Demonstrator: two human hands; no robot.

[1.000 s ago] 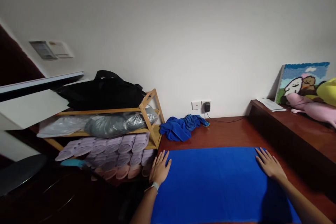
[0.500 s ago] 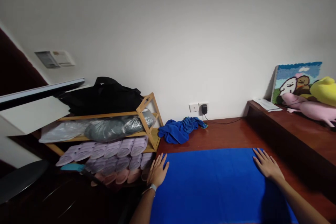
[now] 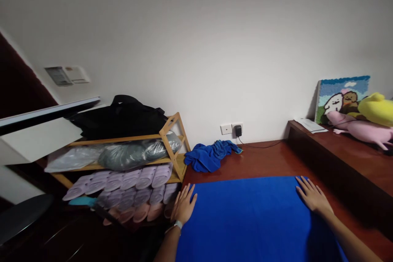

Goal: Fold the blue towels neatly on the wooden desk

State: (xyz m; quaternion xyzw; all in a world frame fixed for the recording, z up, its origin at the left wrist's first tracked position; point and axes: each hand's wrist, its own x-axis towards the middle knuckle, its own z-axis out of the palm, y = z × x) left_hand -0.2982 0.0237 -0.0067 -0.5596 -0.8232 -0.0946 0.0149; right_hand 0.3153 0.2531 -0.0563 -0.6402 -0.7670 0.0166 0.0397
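A large blue cloth [image 3: 248, 217] lies spread flat on a dark red wooden table [image 3: 270, 159]. My left hand [image 3: 183, 206] rests flat at the cloth's far left corner, fingers spread, with a watch on the wrist. My right hand [image 3: 312, 197] lies flat on the far right corner, fingers stretched out. Neither hand holds anything. A second blue cloth [image 3: 208, 156], crumpled, sits at the back of the table near the wall.
A wooden rack [image 3: 172, 147] at the left carries a black bag [image 3: 119, 115], a grey bundle in plastic and rows of slippers [image 3: 132, 180]. A wall socket with a plugged charger [image 3: 238, 130] is behind. A raised ledge [image 3: 344, 151] at right bears plush toys [image 3: 365, 125] and a woolly picture.
The view has tilted up a little, so the cloth and both hands sit lower in the picture. Both hands stay flat on the cloth's far corners.
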